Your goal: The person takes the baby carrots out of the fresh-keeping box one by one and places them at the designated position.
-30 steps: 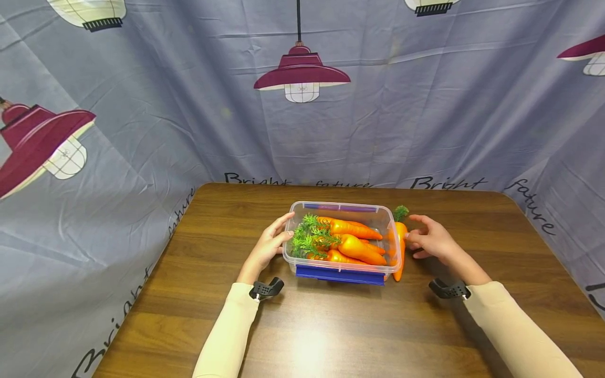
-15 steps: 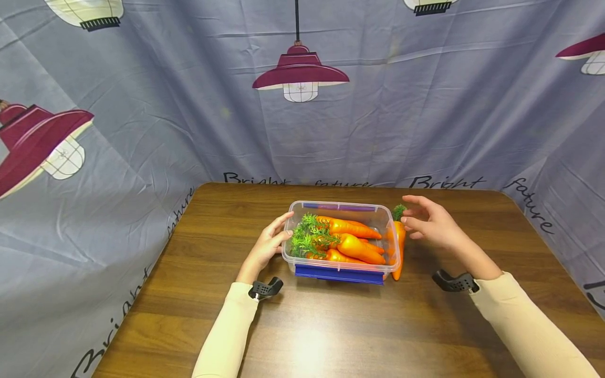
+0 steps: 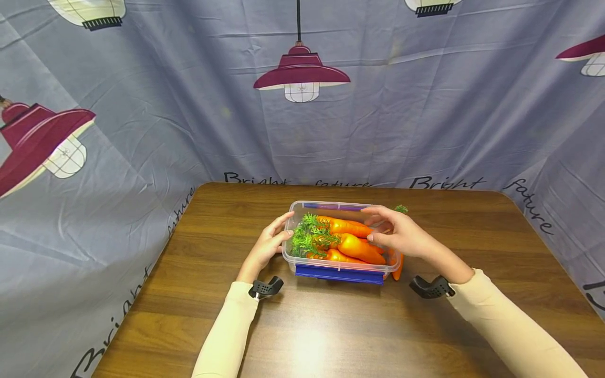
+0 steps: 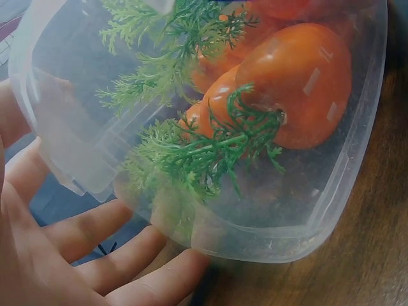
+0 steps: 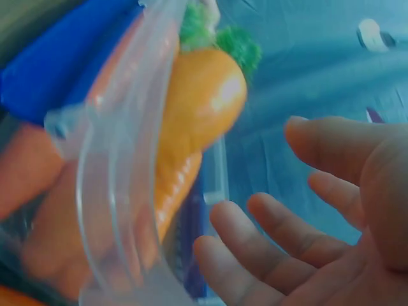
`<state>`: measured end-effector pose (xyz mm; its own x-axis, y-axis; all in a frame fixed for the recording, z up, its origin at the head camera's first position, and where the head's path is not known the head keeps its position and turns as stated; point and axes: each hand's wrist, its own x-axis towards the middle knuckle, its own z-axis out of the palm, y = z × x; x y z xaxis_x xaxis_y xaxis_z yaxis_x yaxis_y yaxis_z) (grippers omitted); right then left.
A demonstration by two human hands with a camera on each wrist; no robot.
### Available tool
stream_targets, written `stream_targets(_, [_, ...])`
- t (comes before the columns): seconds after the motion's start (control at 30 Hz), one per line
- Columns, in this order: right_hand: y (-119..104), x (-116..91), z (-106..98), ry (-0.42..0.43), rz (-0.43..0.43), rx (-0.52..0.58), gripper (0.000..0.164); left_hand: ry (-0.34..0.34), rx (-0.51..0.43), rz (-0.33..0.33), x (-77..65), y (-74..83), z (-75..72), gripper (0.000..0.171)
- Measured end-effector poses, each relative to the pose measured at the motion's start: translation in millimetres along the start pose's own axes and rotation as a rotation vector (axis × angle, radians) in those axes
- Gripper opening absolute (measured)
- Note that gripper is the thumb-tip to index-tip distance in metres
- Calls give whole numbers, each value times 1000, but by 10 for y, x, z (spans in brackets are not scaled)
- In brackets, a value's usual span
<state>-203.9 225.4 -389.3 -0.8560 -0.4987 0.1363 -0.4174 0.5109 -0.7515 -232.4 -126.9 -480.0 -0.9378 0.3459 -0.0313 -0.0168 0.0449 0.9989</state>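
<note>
A clear plastic food box (image 3: 340,266) with blue clips holds several orange carrots (image 3: 352,249), their leafy green tops bunched at its left end. My left hand (image 3: 267,245) rests at that end, its thumb and index fingertip by the rim. In the left wrist view its fingers (image 4: 137,258) lie fairly straight against the box wall. Over the box's right end hovers my right hand (image 3: 397,231), fingers apart and nothing between them. One more carrot (image 3: 398,266) lies on the table just outside that end, partly hidden by my right hand.
The brown wooden table (image 3: 227,220) extends around the box on all sides. Behind it hangs a blue-grey cloth (image 3: 212,121) printed with lamps and lettering. A black strap mount (image 3: 431,287) sits on my right wrist.
My right hand has lifted away from beside the loose carrot and moved left, over the box's right end. The left hand, the box and the carrots stay where they were.
</note>
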Motion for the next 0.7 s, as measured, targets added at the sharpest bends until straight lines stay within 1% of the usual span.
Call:
stream_targets(0.17, [-15, 47, 155, -93, -34, 16, 56, 9, 3, 4, -4, 18, 13, 59])
stream_targets(0.27, [-10, 64, 233, -113, -55, -17, 57, 13, 1, 0, -4, 26, 20, 59])
stream_targets(0.43, [2, 83, 327, -113, -95, -115, 59, 32, 3, -7, -5, 28, 29, 59])
stream_targets(0.6, [17, 97, 379, -95, -143, -244, 58, 47, 16, -12, -3, 31, 33, 59])
stream_targets(0.7, [11, 103, 397, -83, -166, -264, 57, 61, 17, -17, -3, 39, 31, 59])
